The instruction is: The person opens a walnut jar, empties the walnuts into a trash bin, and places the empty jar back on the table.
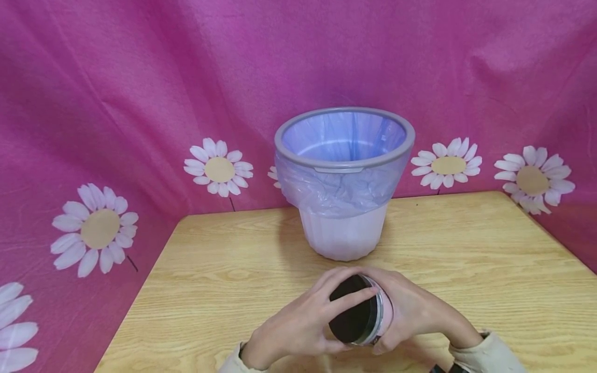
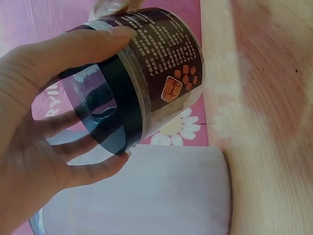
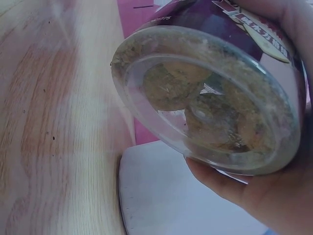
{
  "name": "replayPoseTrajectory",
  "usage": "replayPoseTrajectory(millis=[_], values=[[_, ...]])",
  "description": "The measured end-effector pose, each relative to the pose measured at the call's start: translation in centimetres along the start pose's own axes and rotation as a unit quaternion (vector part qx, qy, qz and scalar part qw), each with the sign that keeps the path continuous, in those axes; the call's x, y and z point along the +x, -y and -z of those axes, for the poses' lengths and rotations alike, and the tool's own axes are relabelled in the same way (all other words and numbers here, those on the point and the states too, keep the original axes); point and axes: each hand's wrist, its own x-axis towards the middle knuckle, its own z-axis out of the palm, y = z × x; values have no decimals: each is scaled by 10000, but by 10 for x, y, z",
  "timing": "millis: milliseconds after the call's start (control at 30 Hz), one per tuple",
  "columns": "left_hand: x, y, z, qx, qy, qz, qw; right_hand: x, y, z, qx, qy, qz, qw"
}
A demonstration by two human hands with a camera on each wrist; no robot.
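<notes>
Wooden table (image 1: 224, 269), pink daisy backdrop, lined bin (image 1: 344, 181).
My left hand (image 1: 298, 324) grips the jar's dark lid (image 1: 352, 316); my right hand (image 1: 410, 311) wraps the jar (image 1: 380, 316), mostly hidden between them.

A white waste bin (image 1: 343, 233) with a grey rim, lined with a pale blue bag (image 1: 340, 189), stood upright on a light wooden table (image 1: 466, 259), backed by a pink cloth backdrop (image 1: 116, 93) printed with white daisies (image 1: 219, 168).
</notes>
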Motion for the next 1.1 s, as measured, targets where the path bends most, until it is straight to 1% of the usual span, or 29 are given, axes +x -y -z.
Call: replayPoseTrajectory(millis=[133, 333, 467, 600, 667, 767, 1000, 1100], values=[[0, 0, 0, 88, -41, 63, 9999, 1, 0, 0, -11, -19, -40, 10000], [-2, 0, 0, 139, -69, 209, 9997, 1, 0, 0, -69, -43, 100, 9999], [-2, 0, 0, 82, -40, 100, 9999, 0, -1, 0, 64, -7, -1, 10000], [-1, 0, 2, -81, 15, -7, 10000, -1, -2, -1, 35, -41, 89, 9999], [-1, 0, 2, -104, 16, -15, 9999, -1, -3, -2, -29, -67, 200, 9998], [-1, 0, 2, -30, -1, -6, 10000, -1, -3, -2, -52, -92, 231, 9997], [-2, 0, 0, 17, -50, 41, 10000, 0, -1, -1, 56, -7, -7, 10000], [-1, 0, 1, 32, -46, 24, 10000, 1, -1, -1, 40, -9, 30, 10000]])
